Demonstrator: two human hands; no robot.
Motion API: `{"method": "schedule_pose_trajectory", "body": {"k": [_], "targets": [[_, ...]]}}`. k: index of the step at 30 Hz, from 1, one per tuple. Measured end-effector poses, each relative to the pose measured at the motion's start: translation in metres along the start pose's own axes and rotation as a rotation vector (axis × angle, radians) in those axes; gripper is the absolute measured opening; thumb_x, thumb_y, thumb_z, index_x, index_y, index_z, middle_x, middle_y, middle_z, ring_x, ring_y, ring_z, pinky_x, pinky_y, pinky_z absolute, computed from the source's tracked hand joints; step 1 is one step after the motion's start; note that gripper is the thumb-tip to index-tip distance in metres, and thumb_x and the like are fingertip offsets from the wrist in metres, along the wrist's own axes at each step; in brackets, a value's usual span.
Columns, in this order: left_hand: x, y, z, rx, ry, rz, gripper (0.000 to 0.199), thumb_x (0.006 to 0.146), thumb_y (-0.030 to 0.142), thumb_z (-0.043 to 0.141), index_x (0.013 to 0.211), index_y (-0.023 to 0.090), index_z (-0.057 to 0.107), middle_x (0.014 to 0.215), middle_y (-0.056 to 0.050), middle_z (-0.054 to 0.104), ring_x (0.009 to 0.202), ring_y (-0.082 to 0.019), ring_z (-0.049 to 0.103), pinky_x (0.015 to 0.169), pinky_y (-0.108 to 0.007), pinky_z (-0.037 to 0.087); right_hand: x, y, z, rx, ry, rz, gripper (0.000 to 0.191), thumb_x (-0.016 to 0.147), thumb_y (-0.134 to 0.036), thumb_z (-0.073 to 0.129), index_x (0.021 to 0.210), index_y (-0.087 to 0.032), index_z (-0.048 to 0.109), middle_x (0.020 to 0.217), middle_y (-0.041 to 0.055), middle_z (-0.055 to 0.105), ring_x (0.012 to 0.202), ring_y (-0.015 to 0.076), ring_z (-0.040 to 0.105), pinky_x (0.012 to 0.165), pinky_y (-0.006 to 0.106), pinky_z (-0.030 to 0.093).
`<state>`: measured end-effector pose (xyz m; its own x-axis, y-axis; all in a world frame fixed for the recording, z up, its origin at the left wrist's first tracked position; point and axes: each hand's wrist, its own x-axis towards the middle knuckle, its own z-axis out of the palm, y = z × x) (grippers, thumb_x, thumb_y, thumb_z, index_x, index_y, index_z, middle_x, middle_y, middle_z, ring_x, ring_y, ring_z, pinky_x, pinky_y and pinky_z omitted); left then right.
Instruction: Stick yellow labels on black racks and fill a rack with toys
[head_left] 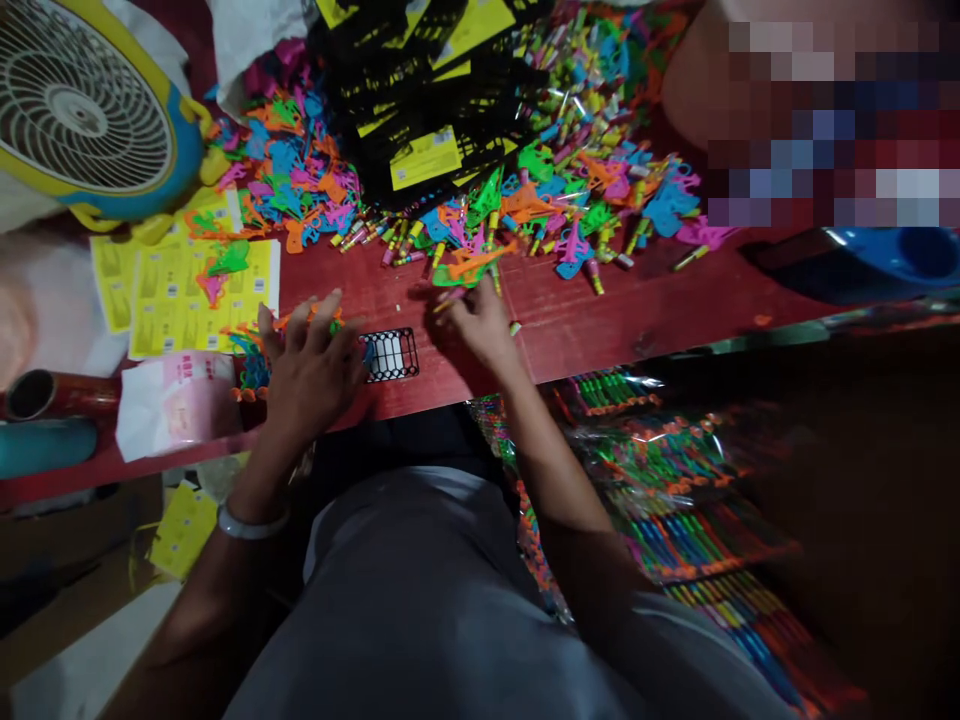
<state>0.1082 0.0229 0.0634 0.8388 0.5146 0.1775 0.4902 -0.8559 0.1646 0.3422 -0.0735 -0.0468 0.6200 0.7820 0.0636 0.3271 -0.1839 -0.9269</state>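
My left hand point(311, 365) lies with spread fingers over a black plastic grid tray point(409, 353) and the bright plastic pieces beside it. Blue and orange pieces point(255, 360) show left of its fingers. The tray's right end is bare of pieces, but the hand hides its middle. My right hand point(480, 325) is pinched near the front of the pile, with a small pink and yellow tube point(450, 298) at its fingertips. Just beyond it lie a flat orange and green toy piece point(472, 268) and more small tubes.
Stacked black trays with yellow cards point(426, 158) stand at the back amid heaps of coloured pieces point(300, 180). A fan point(82, 110), yellow sheets point(180, 310) and a tissue pack point(180, 400) are on the left. At right are a blue container point(885, 265) and, below the table edge, filled trays point(690, 540).
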Motion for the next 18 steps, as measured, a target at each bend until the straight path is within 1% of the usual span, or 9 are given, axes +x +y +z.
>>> {"method": "schedule_pose_trajectory", "body": {"k": [2,4,6,9,11,14,16,18], "targets": [[0.0,0.001,0.001,-0.016,0.016,-0.001,0.034,0.1,0.033,0.048,0.132,0.034,0.06,0.164,-0.005,0.045,0.152,-0.034,0.038,0.127,-0.071,0.004,-0.002,-0.005,0.035,0.199,-0.145,0.009,0.019,0.097,-0.032,0.051,0.115,-0.024,0.049,0.093,0.0008,0.065,0.073,0.0148,0.064,0.07,0.03,0.054],[0.0,0.002,0.001,-0.027,0.011,-0.01,0.036,0.099,0.033,0.049,0.134,0.033,0.06,0.164,-0.005,0.045,0.152,-0.035,0.038,0.128,-0.07,0.001,-0.004,-0.011,0.061,0.257,-0.244,-0.029,0.02,0.093,-0.027,0.054,0.113,-0.023,0.05,0.094,0.001,0.065,0.078,0.0157,0.065,0.076,0.03,0.055],[0.0,0.004,0.0,-0.025,-0.006,-0.034,0.037,0.099,0.034,0.049,0.135,0.032,0.061,0.163,-0.006,0.046,0.152,-0.035,0.038,0.129,-0.068,0.0,-0.003,-0.015,0.074,0.242,-0.331,-0.134,0.021,0.088,-0.018,0.052,0.109,-0.021,0.053,0.098,0.0033,0.066,0.089,0.0173,0.066,0.084,0.031,0.055],[0.0,0.005,-0.003,-0.024,-0.033,-0.057,0.04,0.1,0.039,0.049,0.138,0.031,0.061,0.161,-0.007,0.048,0.152,-0.036,0.039,0.129,-0.067,-0.001,0.004,-0.019,0.076,0.144,-0.446,-0.293,0.026,0.082,-0.009,0.05,0.104,-0.02,0.056,0.106,0.0063,0.067,0.1,0.0196,0.065,0.093,0.034,0.053],[0.0,0.006,-0.004,-0.033,-0.044,-0.048,0.045,0.099,0.044,0.051,0.141,0.031,0.059,0.162,-0.008,0.047,0.152,-0.036,0.037,0.128,-0.067,-0.002,0.009,-0.022,0.075,0.048,-0.472,-0.337,0.028,0.081,-0.007,0.05,0.104,-0.02,0.058,0.109,0.0069,0.068,0.101,0.0208,0.064,0.095,0.035,0.052],[0.0,0.006,-0.005,-0.034,-0.048,-0.035,0.049,0.099,0.047,0.052,0.145,0.03,0.056,0.163,-0.009,0.046,0.153,-0.037,0.036,0.128,-0.068,-0.003,0.011,-0.027,0.078,-0.036,-0.466,-0.32,0.028,0.081,-0.005,0.052,0.104,-0.02,0.061,0.11,0.0076,0.07,0.103,0.022,0.064,0.096,0.036,0.053],[0.0,0.006,-0.004,-0.032,-0.044,-0.046,0.05,0.099,0.047,0.052,0.146,0.03,0.055,0.162,-0.01,0.047,0.153,-0.037,0.037,0.128,-0.067,-0.002,0.007,-0.03,0.084,-0.077,-0.424,-0.28,0.026,0.082,-0.007,0.056,0.104,-0.02,0.063,0.111,0.0087,0.07,0.105,0.0232,0.065,0.097,0.037,0.053],[0.002,0.005,-0.001,-0.037,-0.038,-0.062,0.051,0.098,0.047,0.054,0.146,0.029,0.055,0.162,-0.011,0.047,0.152,-0.037,0.038,0.128,-0.067,-0.002,0.0,-0.029,0.091,-0.128,-0.356,-0.223,0.026,0.083,-0.01,0.059,0.106,-0.02,0.064,0.113,0.0104,0.07,0.106,0.0247,0.066,0.096,0.038,0.055]]}}
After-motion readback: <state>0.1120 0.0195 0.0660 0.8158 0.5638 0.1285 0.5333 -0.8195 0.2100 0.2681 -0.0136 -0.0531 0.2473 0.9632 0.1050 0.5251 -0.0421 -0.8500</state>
